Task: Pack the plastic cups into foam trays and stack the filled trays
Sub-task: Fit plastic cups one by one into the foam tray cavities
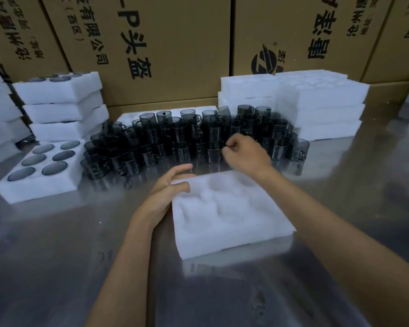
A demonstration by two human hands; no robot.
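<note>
An empty white foam tray (229, 220) with round pockets lies on the steel table right in front of me. My left hand (168, 190) rests on its far left corner, fingers nearly straight. A crowd of dark smoky plastic cups (165, 138) with handles stands in rows behind the tray. My right hand (246, 154) reaches into the front row, thumb and fingers curled in a pinch at the rim of one plastic cup (213, 155). To the left lies a filled tray (40, 187) with cups seated in its pockets.
Behind the filled tray, three more filled trays form a stack (62, 109). Empty foam trays are piled at the back right (316, 107), and more foam sits at the far left edge. Printed cardboard boxes (175, 43) wall off the back. The steel table (57, 256) is reflective.
</note>
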